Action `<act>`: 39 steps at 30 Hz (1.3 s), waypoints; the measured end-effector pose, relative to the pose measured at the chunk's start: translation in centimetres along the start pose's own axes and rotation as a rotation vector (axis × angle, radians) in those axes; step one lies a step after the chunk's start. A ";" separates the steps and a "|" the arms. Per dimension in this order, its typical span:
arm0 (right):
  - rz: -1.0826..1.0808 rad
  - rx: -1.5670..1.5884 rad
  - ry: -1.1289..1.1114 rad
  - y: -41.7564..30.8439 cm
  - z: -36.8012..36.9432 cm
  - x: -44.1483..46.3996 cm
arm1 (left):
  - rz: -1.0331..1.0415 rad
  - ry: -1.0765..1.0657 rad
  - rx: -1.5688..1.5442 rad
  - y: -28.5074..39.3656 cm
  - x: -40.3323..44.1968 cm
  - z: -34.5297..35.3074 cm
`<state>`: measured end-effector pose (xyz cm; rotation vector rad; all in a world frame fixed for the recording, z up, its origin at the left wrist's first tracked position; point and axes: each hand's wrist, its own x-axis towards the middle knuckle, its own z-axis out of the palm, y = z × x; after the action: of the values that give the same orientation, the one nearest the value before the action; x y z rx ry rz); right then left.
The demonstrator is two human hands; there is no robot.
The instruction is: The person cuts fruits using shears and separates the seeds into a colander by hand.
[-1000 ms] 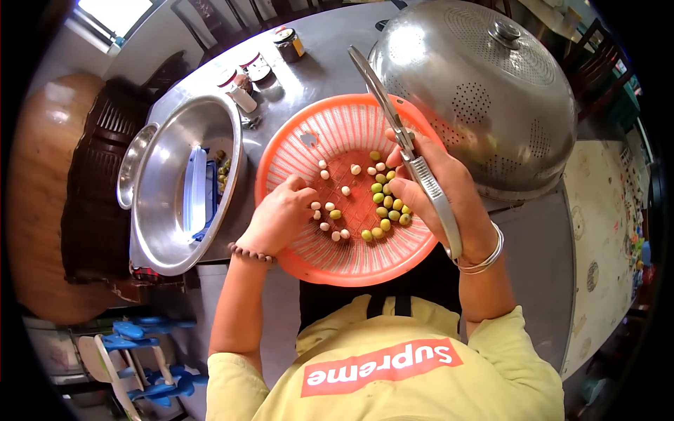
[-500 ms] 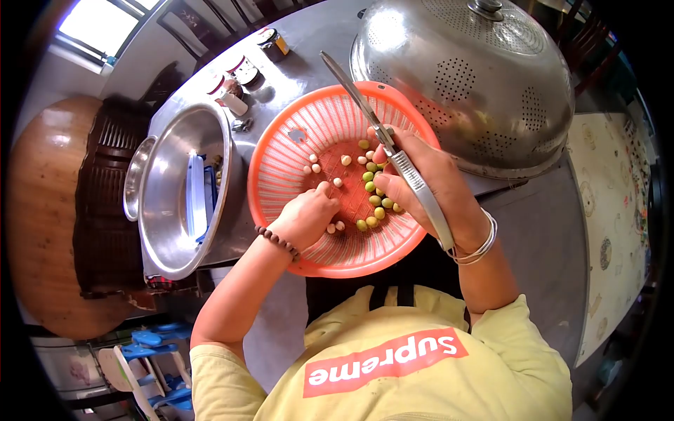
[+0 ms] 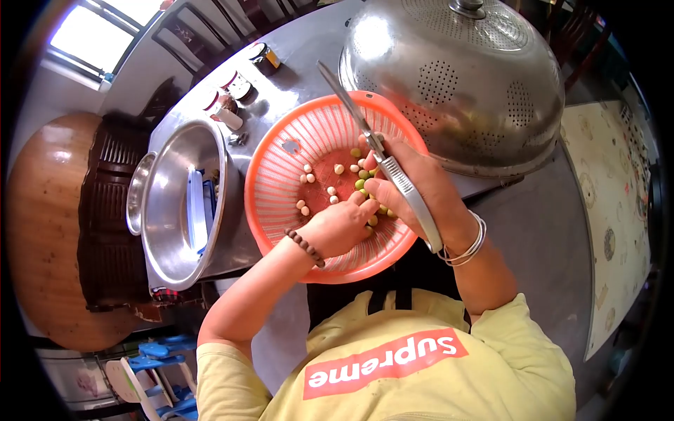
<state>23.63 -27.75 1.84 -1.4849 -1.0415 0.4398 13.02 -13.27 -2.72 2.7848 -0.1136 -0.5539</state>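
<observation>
An orange plastic basket [image 3: 270, 235] holds green seeds [image 3: 361, 184], which look like lotus seeds, on its right side. Pale, peeled-looking ones [image 3: 307, 177] lie toward its left and middle. My right hand [image 3: 414, 182] grips a knife [image 3: 400, 179] by its grey handle, with the blade pointing up and left over the basket. Thumb and fingers of that hand hover above the green seeds. Low inside the basket, my left hand [image 3: 338, 228] reaches rightward, fingers stretched out and a little apart at the green seeds. Its fingertips partly cover them.
Left of the basket stands a steel basin [image 3: 158, 242] with a blue-and-white plastic item [image 3: 199, 210] inside. A large perforated steel dome [image 3: 484, 105] sits behind on the right. Small jars [image 3: 264, 59] stand at the back of the grey table [image 3: 302, 42].
My left hand has shifted right, from the pale seeds to the green ones. Another pale seed now shows near the basket's middle. The knife stays in my right hand.
</observation>
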 end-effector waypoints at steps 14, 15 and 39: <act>-0.015 0.074 0.035 3.5 1.7 0.2 | 0.277 0.282 -0.129 -0.3 0.9 3.2; -0.008 0.080 0.046 3.7 1.8 0.3 | 0.241 0.279 -0.281 -0.4 0.9 3.3; 0.105 0.220 0.245 3.3 2.7 1.9 | 0.013 0.205 -1.025 1.8 2.7 3.1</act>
<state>23.65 -24.25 -1.30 -1.3611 -0.7019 0.4206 14.29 -16.16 -5.89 1.8135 0.1583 -0.2092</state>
